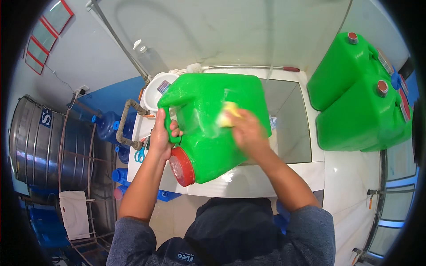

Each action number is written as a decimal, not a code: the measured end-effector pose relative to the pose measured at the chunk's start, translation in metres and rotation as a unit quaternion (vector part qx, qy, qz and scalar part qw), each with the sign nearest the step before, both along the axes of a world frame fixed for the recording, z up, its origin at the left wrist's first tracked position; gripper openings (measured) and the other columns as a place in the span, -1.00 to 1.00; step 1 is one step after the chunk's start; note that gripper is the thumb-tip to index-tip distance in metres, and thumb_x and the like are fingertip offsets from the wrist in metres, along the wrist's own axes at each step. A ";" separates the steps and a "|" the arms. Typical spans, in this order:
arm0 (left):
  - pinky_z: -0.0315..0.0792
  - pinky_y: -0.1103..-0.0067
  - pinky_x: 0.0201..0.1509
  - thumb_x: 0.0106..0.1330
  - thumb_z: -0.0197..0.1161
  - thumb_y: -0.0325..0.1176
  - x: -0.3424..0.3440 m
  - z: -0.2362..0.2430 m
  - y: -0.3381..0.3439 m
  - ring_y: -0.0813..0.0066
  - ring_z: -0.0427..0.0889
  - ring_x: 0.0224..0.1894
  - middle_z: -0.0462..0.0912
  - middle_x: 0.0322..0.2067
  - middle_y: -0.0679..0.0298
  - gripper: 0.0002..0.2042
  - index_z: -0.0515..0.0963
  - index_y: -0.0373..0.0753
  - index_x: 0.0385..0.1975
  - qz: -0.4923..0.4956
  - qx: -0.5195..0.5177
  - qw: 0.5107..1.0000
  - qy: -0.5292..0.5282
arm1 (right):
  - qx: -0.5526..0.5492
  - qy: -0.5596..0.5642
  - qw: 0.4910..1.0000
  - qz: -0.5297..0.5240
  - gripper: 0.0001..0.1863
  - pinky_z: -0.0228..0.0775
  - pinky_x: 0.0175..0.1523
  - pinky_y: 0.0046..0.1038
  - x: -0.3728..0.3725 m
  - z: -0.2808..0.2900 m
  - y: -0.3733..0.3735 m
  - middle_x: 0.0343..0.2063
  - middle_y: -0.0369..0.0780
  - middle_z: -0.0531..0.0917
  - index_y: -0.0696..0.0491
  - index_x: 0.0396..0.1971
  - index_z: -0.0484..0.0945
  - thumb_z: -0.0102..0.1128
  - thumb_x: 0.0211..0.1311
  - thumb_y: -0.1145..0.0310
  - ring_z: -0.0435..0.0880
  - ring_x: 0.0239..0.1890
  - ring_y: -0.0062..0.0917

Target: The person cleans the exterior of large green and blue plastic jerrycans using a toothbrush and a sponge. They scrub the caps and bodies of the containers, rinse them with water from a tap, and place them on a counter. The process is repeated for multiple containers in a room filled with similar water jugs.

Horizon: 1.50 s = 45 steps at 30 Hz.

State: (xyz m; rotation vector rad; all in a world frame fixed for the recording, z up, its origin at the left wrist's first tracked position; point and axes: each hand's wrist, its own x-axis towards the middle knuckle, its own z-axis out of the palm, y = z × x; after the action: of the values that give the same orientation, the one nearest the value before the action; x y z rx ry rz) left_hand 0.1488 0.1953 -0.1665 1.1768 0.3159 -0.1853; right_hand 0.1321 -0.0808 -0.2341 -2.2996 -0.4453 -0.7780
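Observation:
A big green plastic jerrycan with a red screw cap lies tilted on its side over the white counter and sink. Its cap end points toward me at the lower left. My left hand is wrapped round the jerrycan's handle. Pressed to the wet upper face of the can is a yellow sponge, gripped in my right hand, which is slightly blurred. Whitish streaks of foam or water show around the sponge.
Two green jerrycans stand on the right ledge. Behind my can, the sink basin opens at the right. A white bowl, a pump bottle, a bent pipe and blue scissors sit at the left. A metal tank stands farther left.

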 end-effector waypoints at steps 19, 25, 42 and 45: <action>0.42 0.61 -0.37 0.53 -0.08 0.21 -0.038 -0.002 0.010 0.71 0.17 -0.68 0.15 -0.65 0.51 -0.56 0.38 -0.07 -0.07 0.074 -0.060 0.993 -0.064 | 0.281 0.391 0.871 -0.097 -0.58 0.40 0.16 -0.22 0.065 -0.110 -0.096 0.06 0.04 0.62 0.14 0.14 0.55 -0.05 0.45 0.23 0.59 0.10 -0.10; 0.40 0.58 -0.38 0.55 -0.08 0.18 -0.011 0.012 -0.010 0.69 0.23 -0.66 0.23 -0.63 0.51 -0.56 0.40 -0.07 0.05 -0.047 0.045 0.996 -0.056 | 0.146 0.366 0.913 -0.108 -0.52 0.49 -0.05 -0.28 0.187 -0.042 -0.127 -0.28 -0.13 0.68 0.12 -0.08 0.64 0.12 0.31 -0.02 0.64 -0.21 -0.37; 0.55 0.30 -0.21 0.47 0.05 -0.05 0.145 -0.092 -0.240 0.18 0.70 -0.23 0.69 -0.22 0.00 -0.46 0.34 -0.26 0.33 -0.314 0.542 0.747 -0.223 | -0.174 0.322 0.927 -0.084 -0.52 0.55 0.12 -0.27 0.165 0.099 -0.102 -0.05 -0.04 0.70 0.09 -0.10 0.71 0.38 -0.09 0.20 0.69 -0.02 -0.18; 0.49 0.10 -0.04 0.50 -0.02 -0.03 0.138 -0.071 -0.242 -0.08 0.66 -0.06 0.68 -0.16 -0.05 -0.57 0.51 -0.26 0.08 -0.300 0.615 0.690 -0.236 | -0.207 0.350 0.905 -0.127 -0.56 0.54 0.14 -0.23 0.165 0.094 -0.109 -0.03 -0.04 0.70 0.11 -0.09 0.69 0.33 -0.04 0.28 0.68 0.01 -0.15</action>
State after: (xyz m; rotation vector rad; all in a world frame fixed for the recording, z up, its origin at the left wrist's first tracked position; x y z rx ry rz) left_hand 0.2869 -0.0468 -0.2374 2.6029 -0.5563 -0.2290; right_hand 0.2967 -0.1896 -0.1402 -2.8610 0.0338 0.0917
